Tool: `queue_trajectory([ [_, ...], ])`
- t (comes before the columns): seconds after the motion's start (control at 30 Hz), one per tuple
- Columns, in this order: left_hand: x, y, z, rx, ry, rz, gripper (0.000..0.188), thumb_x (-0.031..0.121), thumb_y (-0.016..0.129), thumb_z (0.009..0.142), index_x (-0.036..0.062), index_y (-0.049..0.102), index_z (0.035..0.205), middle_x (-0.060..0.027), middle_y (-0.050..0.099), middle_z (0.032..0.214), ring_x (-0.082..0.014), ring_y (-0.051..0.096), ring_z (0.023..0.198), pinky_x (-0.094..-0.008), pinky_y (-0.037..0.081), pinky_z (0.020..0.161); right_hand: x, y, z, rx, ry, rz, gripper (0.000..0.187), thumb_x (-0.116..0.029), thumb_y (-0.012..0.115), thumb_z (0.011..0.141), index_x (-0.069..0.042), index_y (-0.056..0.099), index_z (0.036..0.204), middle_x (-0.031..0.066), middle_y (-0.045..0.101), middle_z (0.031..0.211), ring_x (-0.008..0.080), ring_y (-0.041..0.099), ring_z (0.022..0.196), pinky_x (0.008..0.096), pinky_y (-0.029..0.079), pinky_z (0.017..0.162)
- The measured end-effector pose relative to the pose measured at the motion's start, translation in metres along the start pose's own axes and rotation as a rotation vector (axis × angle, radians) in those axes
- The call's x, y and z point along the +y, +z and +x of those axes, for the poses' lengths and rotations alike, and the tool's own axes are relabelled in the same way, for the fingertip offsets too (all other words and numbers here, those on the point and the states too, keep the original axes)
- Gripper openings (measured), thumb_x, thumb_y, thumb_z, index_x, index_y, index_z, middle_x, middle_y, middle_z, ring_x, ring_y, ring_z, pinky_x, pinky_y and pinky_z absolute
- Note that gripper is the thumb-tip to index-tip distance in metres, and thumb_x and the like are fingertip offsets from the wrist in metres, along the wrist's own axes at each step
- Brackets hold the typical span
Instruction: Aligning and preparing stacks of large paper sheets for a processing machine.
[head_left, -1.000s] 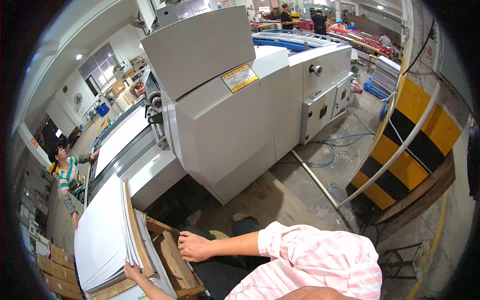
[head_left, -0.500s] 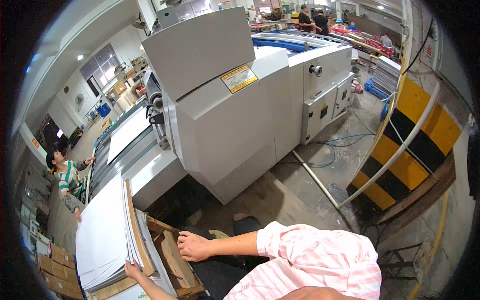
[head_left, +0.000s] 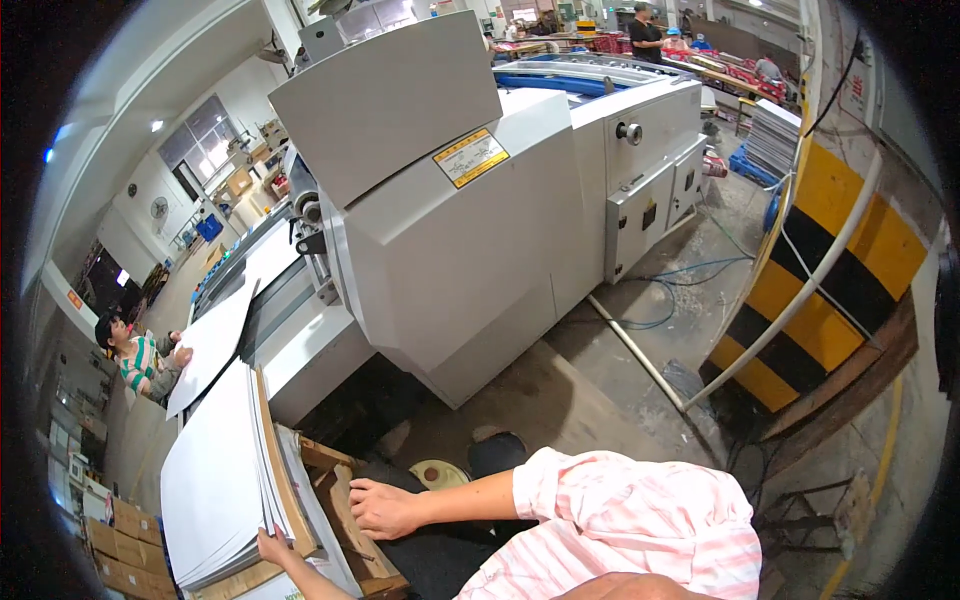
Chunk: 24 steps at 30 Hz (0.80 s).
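My left hand (head_left: 274, 546) is closed at the near right corner of a stack of large white sheets (head_left: 212, 480), thumb on top, gripping the edges of the upper sheets. My right hand (head_left: 385, 508) rests, fingers loosely bent and apart, over my dark trouser leg beside a wooden pallet frame (head_left: 345, 505); nothing shows in it. Beyond the stack, a person in a striped top (head_left: 145, 362) has a hand on a single white sheet (head_left: 212, 345), which slants between the stack and the machine's feed bed (head_left: 275, 300).
A big grey machine (head_left: 460, 250) stands ahead. To the right are a yellow-and-black striped pillar base (head_left: 800, 290), a white pipe (head_left: 640, 355) and blue hoses (head_left: 665, 295) on the floor. Brown cartons (head_left: 130, 550) are piled at the lower left. Other people work far back.
The co-worker has shifted a white sheet off the stack toward the feed bed, with a hand now on it. My left hand stays at the stack's corner; my right hand has barely moved.
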<state>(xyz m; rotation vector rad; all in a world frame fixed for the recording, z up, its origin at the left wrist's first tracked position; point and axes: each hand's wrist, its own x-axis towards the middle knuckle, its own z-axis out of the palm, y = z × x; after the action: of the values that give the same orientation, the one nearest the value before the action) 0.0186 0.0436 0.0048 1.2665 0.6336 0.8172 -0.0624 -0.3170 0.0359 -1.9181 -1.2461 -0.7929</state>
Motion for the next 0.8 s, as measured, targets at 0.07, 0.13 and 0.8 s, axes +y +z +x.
queue_trajectory([
  [0.07, -0.002, 0.005, -0.003, 0.012, -0.007, -0.014, 0.026, 0.014, 0.059, 0.08, -0.0094, 0.054, 0.09, -0.0165, 0.051, 0.082, -0.0254, 0.055, 0.069, -0.0279, 0.055, 0.054, -0.001, 0.006, 0.0, -0.011, 0.011, -0.003, 0.022, -0.029, 0.057, 0.073, -0.012, 0.063, 0.06, 0.0017, 0.057, 0.068, 0.0211, 0.049, 0.082, 0.0403, 0.032, 0.088],
  [0.13, -0.002, 0.005, -0.002, 0.002, -0.025, -0.006, 0.024, 0.014, 0.058, 0.08, -0.0084, 0.054, 0.088, -0.0158, 0.051, 0.079, -0.0244, 0.054, 0.065, -0.0271, 0.055, 0.053, 0.0, 0.011, 0.001, -0.102, 0.035, 0.061, 0.02, -0.024, 0.056, 0.073, -0.01, 0.059, 0.061, 0.0047, 0.056, 0.072, 0.0241, 0.049, 0.085, 0.0456, 0.03, 0.094],
  [0.8, -0.008, -0.006, -0.001, -0.029, 0.02, 0.021, 0.027, 0.017, 0.055, 0.085, -0.0086, 0.053, 0.092, -0.0121, 0.051, 0.088, -0.0233, 0.058, 0.075, -0.0241, 0.051, 0.058, -0.021, 0.032, 0.029, -0.068, -0.04, 0.197, 0.021, -0.023, 0.057, 0.073, -0.007, 0.059, 0.06, 0.005, 0.055, 0.069, 0.0244, 0.048, 0.082, 0.0443, 0.031, 0.092],
])
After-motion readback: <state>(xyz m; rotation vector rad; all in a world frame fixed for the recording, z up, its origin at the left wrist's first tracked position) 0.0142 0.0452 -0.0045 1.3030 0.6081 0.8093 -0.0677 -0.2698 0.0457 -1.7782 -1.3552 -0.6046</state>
